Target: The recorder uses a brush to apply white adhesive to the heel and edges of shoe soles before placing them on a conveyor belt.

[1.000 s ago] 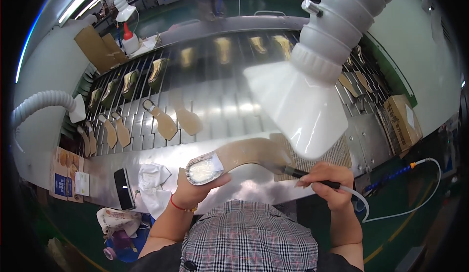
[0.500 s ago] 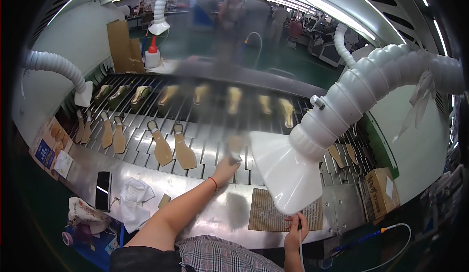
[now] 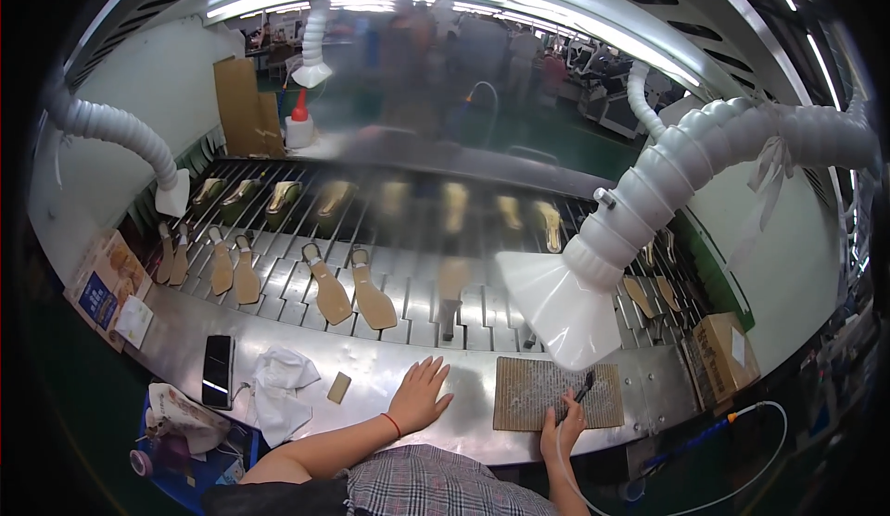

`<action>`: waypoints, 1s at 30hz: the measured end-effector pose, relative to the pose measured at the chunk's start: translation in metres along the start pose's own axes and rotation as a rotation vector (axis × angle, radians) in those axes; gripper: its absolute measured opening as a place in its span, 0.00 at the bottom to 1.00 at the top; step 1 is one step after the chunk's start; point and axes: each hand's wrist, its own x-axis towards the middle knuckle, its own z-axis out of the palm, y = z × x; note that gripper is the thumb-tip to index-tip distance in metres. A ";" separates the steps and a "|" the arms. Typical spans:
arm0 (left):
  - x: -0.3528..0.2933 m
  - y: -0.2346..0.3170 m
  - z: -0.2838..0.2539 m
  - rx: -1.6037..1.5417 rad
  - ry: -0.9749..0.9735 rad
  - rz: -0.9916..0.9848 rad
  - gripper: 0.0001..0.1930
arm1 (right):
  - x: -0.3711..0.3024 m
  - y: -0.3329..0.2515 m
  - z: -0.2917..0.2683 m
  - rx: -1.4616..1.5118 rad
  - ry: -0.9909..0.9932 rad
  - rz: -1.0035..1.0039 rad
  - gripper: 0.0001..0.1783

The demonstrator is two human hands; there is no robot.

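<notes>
My left hand (image 3: 422, 395) is open, with its fingers stretched out over the metal ledge, and holds nothing. Beyond its fingertips a tan shoe sole (image 3: 452, 280) with a grey heel end sits on the conveyor slats, blurred by haze. My right hand (image 3: 564, 420) is closed around a dark-tipped brush (image 3: 583, 387) with a thin pale hose running down from it. Brush and hand are over a ribbed brown mat (image 3: 521, 405). Pairs of tan soles (image 3: 375, 298) lie on the conveyor to the left.
A white funnel hood (image 3: 561, 307) on a thick hose hangs above the mat. Gold-topped shoe uppers (image 3: 455, 205) line the far side of the conveyor. On the ledge lie a phone (image 3: 218, 370), a white cloth (image 3: 281, 395) and a small tan block (image 3: 339, 387). A cardboard box (image 3: 725, 356) stands right.
My left hand has let go of the shoe sole and drawn back toward me, its fingers spreading. My right hand has risen slightly over the mat, bringing the brush into view.
</notes>
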 end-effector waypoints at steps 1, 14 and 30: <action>-0.003 0.002 -0.001 0.010 0.014 0.028 0.31 | 0.001 0.001 0.001 0.027 -0.001 0.040 0.22; -0.006 0.000 -0.004 0.009 0.060 0.081 0.28 | -0.006 -0.004 -0.002 -0.061 0.037 0.090 0.21; -0.007 -0.003 -0.004 0.047 0.046 0.112 0.27 | -0.009 -0.004 0.000 -0.050 0.096 0.118 0.23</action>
